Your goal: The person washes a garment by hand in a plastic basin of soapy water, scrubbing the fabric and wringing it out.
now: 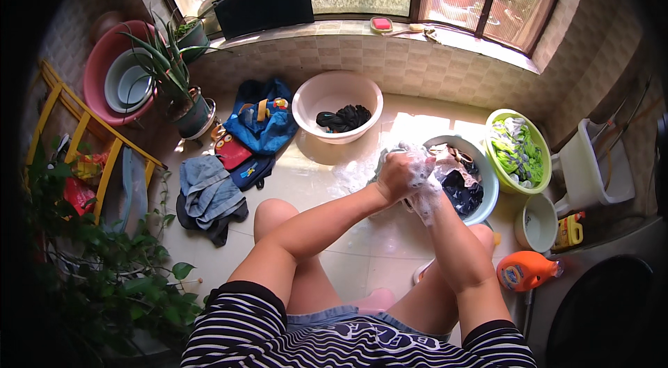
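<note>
My left hand is closed in a fist, close against my right hand. White suds coat both hands and run down the right wrist. Between them they grip a foam-covered cloth, mostly hidden by fingers and lather, so its kind does not show. Just to the right, partly behind my right hand, stands a light blue basin with dark blue and pale pink clothes in it. Foam is spread over the floor tiles to the left of my hands.
A pinkish-white basin holds a dark garment. At right are a green basin of clothes, a small pale basin and an orange detergent bottle. Denim clothes and a blue bag lie left, near an aloe plant.
</note>
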Tool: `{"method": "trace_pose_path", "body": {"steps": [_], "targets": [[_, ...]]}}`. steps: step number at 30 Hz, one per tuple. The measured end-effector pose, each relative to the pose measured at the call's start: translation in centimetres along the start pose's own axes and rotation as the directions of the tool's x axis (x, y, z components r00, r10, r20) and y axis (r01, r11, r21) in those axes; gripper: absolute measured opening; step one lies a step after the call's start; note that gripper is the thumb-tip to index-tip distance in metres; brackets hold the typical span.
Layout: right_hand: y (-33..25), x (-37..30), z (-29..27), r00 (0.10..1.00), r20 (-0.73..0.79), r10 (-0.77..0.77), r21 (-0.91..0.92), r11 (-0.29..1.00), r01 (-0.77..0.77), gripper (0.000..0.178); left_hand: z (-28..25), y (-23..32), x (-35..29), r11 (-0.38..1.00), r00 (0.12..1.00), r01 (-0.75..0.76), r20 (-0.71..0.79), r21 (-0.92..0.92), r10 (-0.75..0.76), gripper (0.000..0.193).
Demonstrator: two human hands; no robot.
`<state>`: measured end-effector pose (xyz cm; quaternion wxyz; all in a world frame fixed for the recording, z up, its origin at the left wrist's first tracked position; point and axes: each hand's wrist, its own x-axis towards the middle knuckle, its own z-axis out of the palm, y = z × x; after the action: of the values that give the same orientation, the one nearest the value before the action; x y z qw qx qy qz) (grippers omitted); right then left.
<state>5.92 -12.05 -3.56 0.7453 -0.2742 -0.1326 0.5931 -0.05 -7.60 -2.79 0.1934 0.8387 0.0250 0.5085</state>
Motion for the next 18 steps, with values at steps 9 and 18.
{"method": "trace_pose_path", "body": {"steps": [9, 18], "targets": [[0.3, 0.5, 0.5, 0.979, -0.173, 0.106, -0.017, 0.994, -0.110, 0.025, -2.0, -6.0, 1.4, 0.278, 0.438, 0.884, 0.461, -0.375, -0.772, 0.043], [-0.8, 0.4, -0.7, 0.970, -0.107, 0.220, -0.024, 0.974, -0.224, 0.047, -5.1, -6.1, 0.9, 0.804, 0.644, 0.593, 0.633, -0.056, -0.430, 0.039]]}}
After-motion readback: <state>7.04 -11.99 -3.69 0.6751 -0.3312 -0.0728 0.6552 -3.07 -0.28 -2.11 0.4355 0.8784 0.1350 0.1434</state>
